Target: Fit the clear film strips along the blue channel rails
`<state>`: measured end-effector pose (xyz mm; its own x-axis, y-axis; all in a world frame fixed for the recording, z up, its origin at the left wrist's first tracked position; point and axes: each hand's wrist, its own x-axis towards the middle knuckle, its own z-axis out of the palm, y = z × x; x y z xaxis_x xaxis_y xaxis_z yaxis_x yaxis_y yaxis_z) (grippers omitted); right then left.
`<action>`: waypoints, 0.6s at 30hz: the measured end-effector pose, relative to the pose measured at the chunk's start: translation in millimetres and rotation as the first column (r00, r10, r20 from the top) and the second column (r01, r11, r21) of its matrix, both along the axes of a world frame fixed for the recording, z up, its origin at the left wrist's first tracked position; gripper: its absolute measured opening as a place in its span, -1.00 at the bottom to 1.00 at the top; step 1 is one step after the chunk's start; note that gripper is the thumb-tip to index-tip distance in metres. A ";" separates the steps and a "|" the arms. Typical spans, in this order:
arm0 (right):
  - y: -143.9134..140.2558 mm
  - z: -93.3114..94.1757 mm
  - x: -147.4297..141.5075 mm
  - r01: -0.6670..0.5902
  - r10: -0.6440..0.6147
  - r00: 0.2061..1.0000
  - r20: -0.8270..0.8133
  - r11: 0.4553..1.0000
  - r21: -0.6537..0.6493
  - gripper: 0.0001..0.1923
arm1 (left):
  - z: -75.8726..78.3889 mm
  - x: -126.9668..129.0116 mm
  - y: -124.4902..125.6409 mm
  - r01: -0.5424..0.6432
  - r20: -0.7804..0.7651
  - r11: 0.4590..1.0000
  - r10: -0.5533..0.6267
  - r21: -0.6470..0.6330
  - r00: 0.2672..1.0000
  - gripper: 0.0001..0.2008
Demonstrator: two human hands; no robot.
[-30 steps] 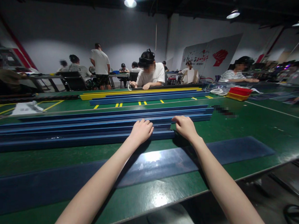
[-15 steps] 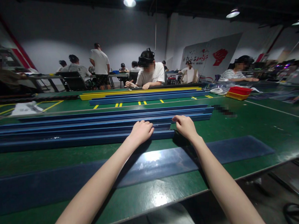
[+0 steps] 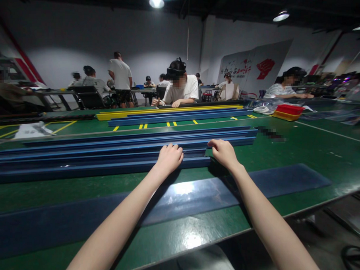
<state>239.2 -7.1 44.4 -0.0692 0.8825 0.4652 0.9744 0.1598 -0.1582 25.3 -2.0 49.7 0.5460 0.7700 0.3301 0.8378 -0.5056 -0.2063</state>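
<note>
Front rail (image 3: 80,171), blue: lying centre-left of frame, probably stiff, light; best held along its edges. Left hand (image 3: 169,155) overlapping it, right hand (image 3: 224,153) curling near its end; cannot tell whether either is gripping.

Pillar (image 3: 208,42): pale, upright. Wall (image 3: 104,31): whitish, both sides of pillar. Ceiling (image 3: 236,3): dark, above pillar. Lamps (image 3: 156,1): three, lit; one left of pillar, two right. Cord (image 3: 188,45): hanging, just left of pillar. Banner (image 3: 250,66): white, red fist (image 3: 265,68), right of pillar. Chair (image 3: 90,98): black, well left of pillar. Table (image 3: 288,148): green, glossy, nearer than pillar. Floor (image 3: 330,242): dim, nearer, right of pillar.
</note>
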 end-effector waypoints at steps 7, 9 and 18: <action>-1.2 1.6 -1.2 0.001 -0.001 1.000 0.008 1.000 -0.006 -0.70 | 0.1 2.1 -2.1 0.078 0.004 0.996 -0.078 -0.041 0.997 -0.71; -1.2 1.4 -1.4 -0.001 0.001 1.000 0.007 1.000 -0.003 -0.70 | 0.5 2.2 -2.3 0.062 0.000 0.997 -0.062 -0.036 0.998 -0.71; -0.2 -0.1 -0.8 -0.013 0.013 1.000 0.017 1.000 -0.016 -0.70 | 2.7 1.7 -2.6 0.055 0.020 0.998 -0.055 0.010 0.998 -0.68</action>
